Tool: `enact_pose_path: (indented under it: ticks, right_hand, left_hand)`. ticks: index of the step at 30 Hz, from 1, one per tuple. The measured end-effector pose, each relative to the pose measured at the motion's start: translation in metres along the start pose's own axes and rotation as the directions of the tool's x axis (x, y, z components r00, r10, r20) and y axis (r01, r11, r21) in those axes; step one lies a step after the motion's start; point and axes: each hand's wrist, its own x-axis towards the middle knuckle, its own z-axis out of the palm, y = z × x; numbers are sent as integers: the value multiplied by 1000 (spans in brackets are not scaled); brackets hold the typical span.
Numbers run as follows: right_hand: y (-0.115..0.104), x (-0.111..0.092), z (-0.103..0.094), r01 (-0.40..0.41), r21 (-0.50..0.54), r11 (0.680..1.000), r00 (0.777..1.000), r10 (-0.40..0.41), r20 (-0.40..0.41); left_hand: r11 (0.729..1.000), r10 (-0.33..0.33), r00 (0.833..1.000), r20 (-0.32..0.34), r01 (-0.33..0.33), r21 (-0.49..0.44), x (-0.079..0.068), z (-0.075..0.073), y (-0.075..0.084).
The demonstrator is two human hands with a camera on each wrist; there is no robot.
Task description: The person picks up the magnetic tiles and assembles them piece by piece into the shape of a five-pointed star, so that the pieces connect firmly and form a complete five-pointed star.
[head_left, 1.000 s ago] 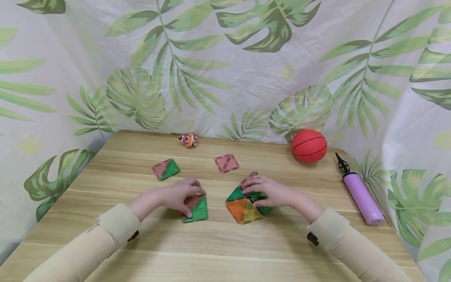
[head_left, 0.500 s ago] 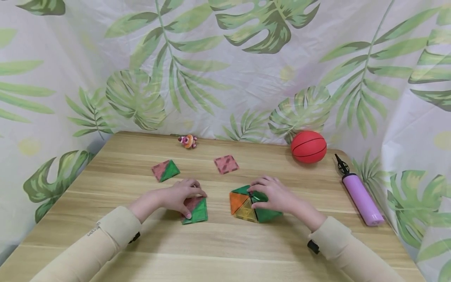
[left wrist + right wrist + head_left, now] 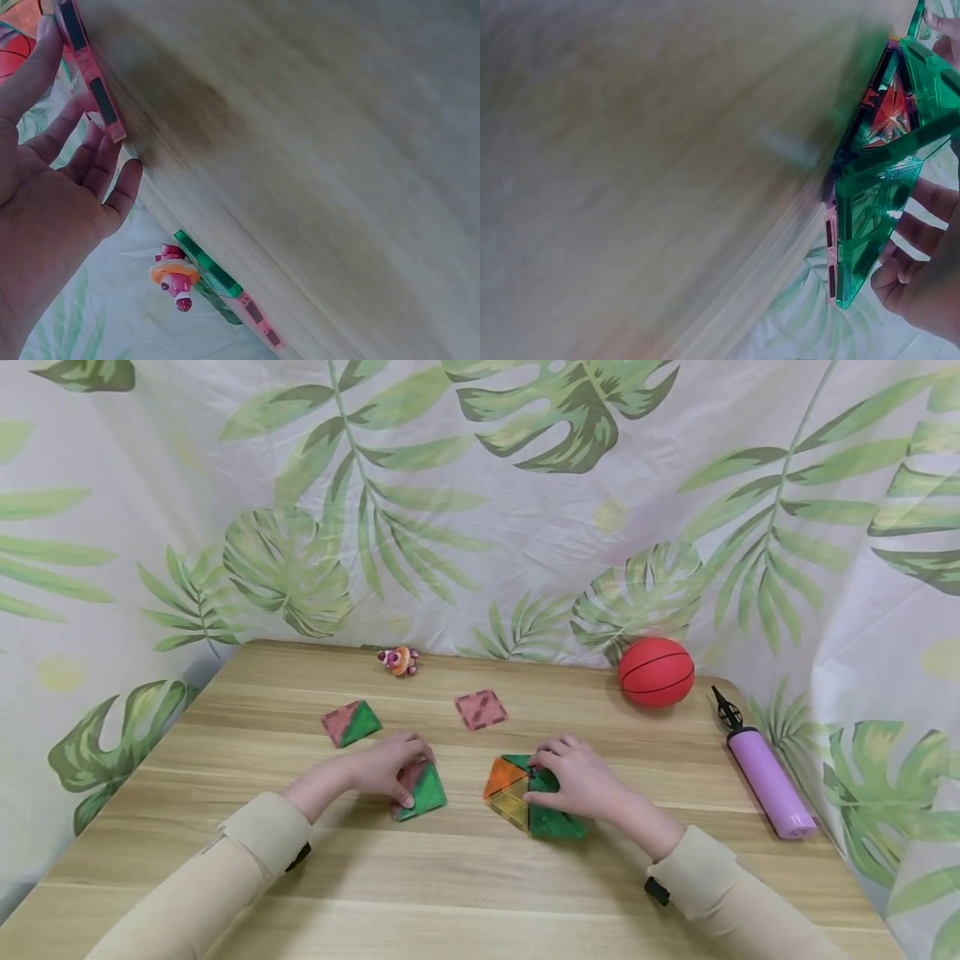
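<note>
My left hand [image 3: 384, 767] pinches a square of two translucent magnetic tiles [image 3: 431, 795], half red and half green, low over the wooden table. In the left wrist view the pink tile edge [image 3: 94, 81] with dark magnets sits between thumb and fingers. To its right, my right hand [image 3: 581, 782] grips a raised cluster of joined magnetic tiles [image 3: 555, 823]. An orange triangle [image 3: 503, 777], a yellow triangle [image 3: 512, 803] and green panels face up on it. The right wrist view shows green panels [image 3: 874, 217] slanting apart beside the fingers; part of the cluster is hidden behind the hand.
Further back lie a red-and-green tile pair [image 3: 352, 723] and a red square tile [image 3: 481, 709]. A small pink toy figure [image 3: 398, 660] is near the rear edge. At the right are a red ball [image 3: 657, 672] and a purple hand pump [image 3: 770, 783]. A leaf-print cloth [image 3: 420, 527] hangs behind.
The right hand has turned the cluster, bringing the orange and yellow triangles round to its left side. The left hand has shifted slightly right, and its red-green square is now turned a little.
</note>
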Motion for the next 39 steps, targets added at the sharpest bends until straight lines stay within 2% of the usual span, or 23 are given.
enact_pose_path:
  ticks: [5,10,14,17,20,26,28,30,35,38,39]
  right_hand:
    - [-2,-2,0,17,9,1000,1000,-17,-15]
    - [-1,-3,-4,64,83,994,998,-63,-10]
    - [3,1,-8,85,172,981,996,-85,-8]
    - [8,6,-11,97,222,970,995,-93,-29]
    - [10,11,-13,103,269,958,994,-87,-68]
    - [4,22,-20,70,368,927,992,-28,-120]
    - [0,25,-21,40,412,910,995,2,-103]
    - [-2,28,-22,1,490,872,998,32,-59]
    - [-2,35,-21,-95,679,728,995,96,36]
    - [3,40,-23,-96,670,736,992,127,3]
    - [5,41,-24,-88,652,753,991,134,-21]
  left_hand:
    - [994,-44,999,-12,43,-103,7,-5,3]
    - [982,-62,998,-17,58,-177,10,-11,7]
    - [971,-10,1000,-21,5,-241,13,-17,13]
    - [963,40,998,-49,-52,-266,18,-22,18]
    - [955,67,992,-106,-95,-282,25,-27,25]
    - [946,64,969,-238,-135,-296,43,-36,44]
    - [944,59,960,-274,-143,-297,51,-36,49]
    - [933,72,951,-301,-171,-317,58,-36,55]
    - [916,112,933,-343,-231,-329,77,-34,67]
    - [914,101,932,-349,-226,-337,87,-33,72]
    - [910,91,934,-346,-219,-352,90,-33,73]
